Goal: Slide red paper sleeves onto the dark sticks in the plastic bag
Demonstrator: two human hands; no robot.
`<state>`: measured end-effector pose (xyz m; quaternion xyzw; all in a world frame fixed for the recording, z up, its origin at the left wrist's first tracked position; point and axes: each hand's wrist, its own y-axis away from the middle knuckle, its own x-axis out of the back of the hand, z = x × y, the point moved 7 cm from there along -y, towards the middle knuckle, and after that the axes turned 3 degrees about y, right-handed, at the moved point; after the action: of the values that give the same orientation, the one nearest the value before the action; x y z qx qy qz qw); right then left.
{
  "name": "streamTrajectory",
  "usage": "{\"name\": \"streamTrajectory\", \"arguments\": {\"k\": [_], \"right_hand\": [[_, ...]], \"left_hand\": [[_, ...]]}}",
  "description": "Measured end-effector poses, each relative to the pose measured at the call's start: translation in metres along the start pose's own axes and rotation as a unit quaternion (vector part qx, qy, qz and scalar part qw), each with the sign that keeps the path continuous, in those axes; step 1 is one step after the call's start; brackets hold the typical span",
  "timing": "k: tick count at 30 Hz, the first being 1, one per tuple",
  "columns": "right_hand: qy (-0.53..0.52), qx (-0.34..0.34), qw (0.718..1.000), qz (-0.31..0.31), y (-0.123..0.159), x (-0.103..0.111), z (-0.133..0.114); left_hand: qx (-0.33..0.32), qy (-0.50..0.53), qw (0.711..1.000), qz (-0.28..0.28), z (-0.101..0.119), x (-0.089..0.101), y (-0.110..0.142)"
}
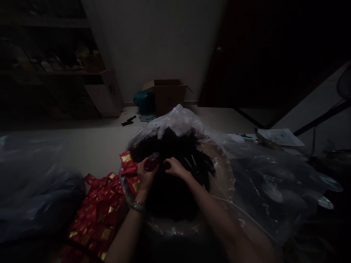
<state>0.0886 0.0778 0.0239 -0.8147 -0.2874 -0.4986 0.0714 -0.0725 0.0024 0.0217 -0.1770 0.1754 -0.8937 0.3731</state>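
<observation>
My left hand (146, 176), with a bangle at the wrist, is closed around a small dark red packet (153, 160) whose top looks clear and shiny. Just to its right, my right hand (175, 167) has its fingers pinched together; whatever is between them is too dark to make out. Both hands are above a heap of loose black material (175, 146), perhaps dried leaves, in a wide round container lined with clear plastic (179, 117). Red packets with gold labels (128, 163) lie on the container's left rim, by my left hand. Thin pale sticks (193, 160) show right of my right hand.
Many red packets (101, 212) are piled at the lower left, beside a plastic-covered bundle (41, 197). Clear plastic sheeting (268, 182) covers things on the right. A white cord (246, 215) runs to the lower right. Behind stand an open cardboard box (170, 96) and shelves (55, 73).
</observation>
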Motion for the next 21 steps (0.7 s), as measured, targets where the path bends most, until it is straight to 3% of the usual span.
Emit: {"name": "streamTrajectory", "arguments": {"k": [2,8,16,21], "right_hand": [[-0.024,0.019,1.000,0.001,-0.002,0.003,0.002],[0.010,-0.067,0.995,-0.067,-0.004,-0.007,0.017],[-0.014,0.020,0.999,-0.034,-0.006,-0.008,0.006],[-0.092,0.032,0.995,-0.001,0.001,0.016,0.014]], "left_hand": [[0.004,0.006,1.000,-0.002,0.001,0.000,0.000],[0.000,0.002,1.000,-0.002,0.002,0.000,-0.001],[-0.004,-0.009,1.000,-0.017,-0.001,-0.002,0.001],[-0.016,-0.007,0.999,-0.032,0.004,-0.004,0.002]]}}
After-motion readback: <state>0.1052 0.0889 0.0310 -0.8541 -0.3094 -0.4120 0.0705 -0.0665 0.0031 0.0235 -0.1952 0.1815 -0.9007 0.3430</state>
